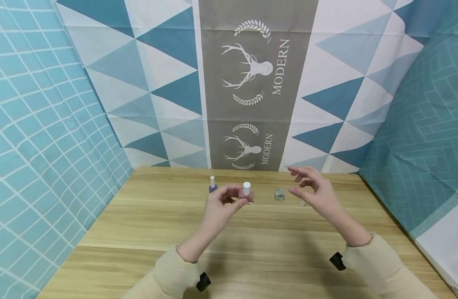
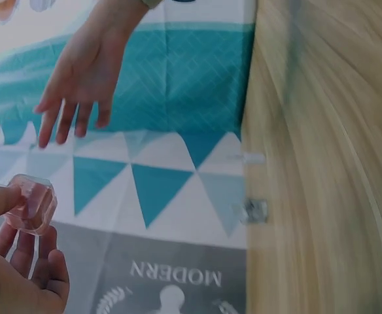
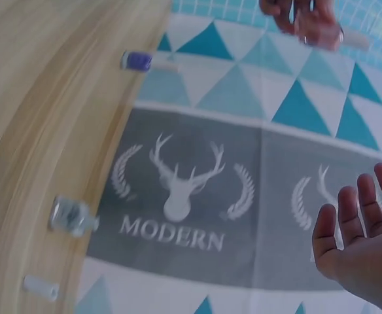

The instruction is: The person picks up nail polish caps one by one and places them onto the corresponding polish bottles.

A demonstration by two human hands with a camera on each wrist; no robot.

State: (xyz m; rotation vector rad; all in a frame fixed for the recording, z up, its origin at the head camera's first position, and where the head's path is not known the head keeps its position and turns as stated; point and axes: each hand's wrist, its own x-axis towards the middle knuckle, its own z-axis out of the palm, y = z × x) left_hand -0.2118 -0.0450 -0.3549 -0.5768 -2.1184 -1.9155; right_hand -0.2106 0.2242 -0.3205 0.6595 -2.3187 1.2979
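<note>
My left hand [image 1: 223, 205] pinches a nail polish bottle [image 1: 247, 196] of pinkish glass with a white cap, held up above the table. In the left wrist view the pink bottle [image 2: 33, 204] sits between thumb and fingertips. My right hand [image 1: 318, 193] is raised to the right, fingers loosely bent and holding nothing. Below it a white cap [image 1: 303, 202] lies on the table, partly hidden by the hand. Left of that stands a small clear glass bottle [image 1: 279, 194] without its cap. A purple nail polish bottle [image 1: 212, 187] with a white cap stands behind my left hand.
The wooden table [image 1: 251, 249] ends at a back wall cloth [image 1: 169, 83] with triangles and deer heads. Blue tiled cloth [image 1: 38, 124] hangs on the left, and teal cloth [image 1: 427, 145] on the right. Black straps [image 1: 203, 282] show at both sleeves.
</note>
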